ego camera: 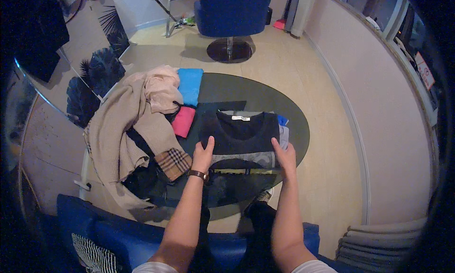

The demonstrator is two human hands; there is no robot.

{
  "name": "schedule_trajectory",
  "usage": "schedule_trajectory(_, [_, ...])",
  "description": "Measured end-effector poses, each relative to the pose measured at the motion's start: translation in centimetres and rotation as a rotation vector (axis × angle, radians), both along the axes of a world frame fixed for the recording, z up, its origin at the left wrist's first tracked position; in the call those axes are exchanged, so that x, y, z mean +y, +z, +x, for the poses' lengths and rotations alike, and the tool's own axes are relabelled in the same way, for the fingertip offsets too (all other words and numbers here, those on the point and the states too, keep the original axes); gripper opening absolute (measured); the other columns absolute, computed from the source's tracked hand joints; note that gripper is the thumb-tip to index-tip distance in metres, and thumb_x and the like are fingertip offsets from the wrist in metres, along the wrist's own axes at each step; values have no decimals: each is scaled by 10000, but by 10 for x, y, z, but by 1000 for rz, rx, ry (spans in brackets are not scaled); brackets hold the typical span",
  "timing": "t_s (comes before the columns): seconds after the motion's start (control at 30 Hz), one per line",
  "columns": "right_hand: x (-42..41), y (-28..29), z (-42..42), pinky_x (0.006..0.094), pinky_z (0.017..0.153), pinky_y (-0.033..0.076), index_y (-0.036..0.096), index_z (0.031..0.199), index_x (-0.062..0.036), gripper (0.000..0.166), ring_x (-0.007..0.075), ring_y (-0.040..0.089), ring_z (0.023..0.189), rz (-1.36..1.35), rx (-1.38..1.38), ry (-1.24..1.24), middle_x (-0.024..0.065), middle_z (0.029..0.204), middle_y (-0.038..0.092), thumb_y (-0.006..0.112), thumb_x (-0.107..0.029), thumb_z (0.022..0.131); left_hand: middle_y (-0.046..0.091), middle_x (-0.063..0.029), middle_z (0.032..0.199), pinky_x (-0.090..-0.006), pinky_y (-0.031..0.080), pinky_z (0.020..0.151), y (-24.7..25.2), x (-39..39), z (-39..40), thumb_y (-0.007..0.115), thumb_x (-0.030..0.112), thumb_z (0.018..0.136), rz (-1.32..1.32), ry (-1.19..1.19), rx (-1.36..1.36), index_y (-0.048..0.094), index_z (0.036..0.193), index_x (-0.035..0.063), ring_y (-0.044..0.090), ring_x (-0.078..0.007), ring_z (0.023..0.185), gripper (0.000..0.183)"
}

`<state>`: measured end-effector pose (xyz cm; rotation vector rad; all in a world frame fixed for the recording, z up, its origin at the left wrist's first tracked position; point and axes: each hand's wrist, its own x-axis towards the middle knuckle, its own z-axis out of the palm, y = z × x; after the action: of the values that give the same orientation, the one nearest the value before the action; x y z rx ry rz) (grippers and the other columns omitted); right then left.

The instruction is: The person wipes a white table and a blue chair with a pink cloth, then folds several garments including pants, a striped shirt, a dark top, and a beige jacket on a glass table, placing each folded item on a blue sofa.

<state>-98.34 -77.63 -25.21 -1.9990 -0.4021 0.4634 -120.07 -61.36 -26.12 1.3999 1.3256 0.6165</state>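
A folded dark top [241,131] with a scooped neckline and a grey patterned band lies before me over the oval dark glass table [288,99]. My left hand [203,155] grips its left edge, thumb on top. At the opposite edge, my right hand [285,155] holds it the same way. Other folded cloth, grey and blue [282,121], peeks out behind and beside it. Whether the top rests on that cloth or is raised slightly, I cannot tell. The fingers are hidden underneath.
Left on the table are a beige knit sweater [122,106] with a checked cuff [173,163], a pale pink garment [161,88], and folded blue [190,86] and pink cloths [183,121]. Beyond stands a blue swivel chair [233,17]. A blue seat [135,234] is below me.
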Motion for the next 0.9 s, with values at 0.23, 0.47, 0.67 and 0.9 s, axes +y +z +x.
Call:
schedule_trajectory(0.23, [-13,20,-3,357,691,520,593,1051,22,435,211,636,780,323,799,131,89,915,651,743,-254,751,538,-183,1242,-362,422,953,32,-2,-16,797,286,714,-649,-94,-538,415,1253,-133,532,-261,1125,782])
schedule_trajectory(0.47, [-8,30,-20,364,725,518,571,1108,12,453,218,632,825,429,750,211,90,968,648,737,-177,732,612,-120,1137,-332,455,901,10,1,-37,789,212,727,-259,-156,-474,538,1182,-49,589,-204,1008,581])
schedule_trajectory(0.67, [-13,56,-45,347,865,467,534,1191,-17,543,216,601,947,553,638,424,81,1078,621,712,-134,691,644,-66,1067,-303,459,874,87,-41,-95,783,177,740,-74,-98,-464,592,1137,-15,600,-162,944,480])
schedule_trajectory(0.9, [-8,102,-164,367,928,429,429,1297,-5,784,251,547,1064,513,651,738,97,1209,551,765,-215,620,627,-55,1105,-294,458,887,133,-117,-257,751,159,777,55,81,-585,554,1178,-15,580,-137,989,480])
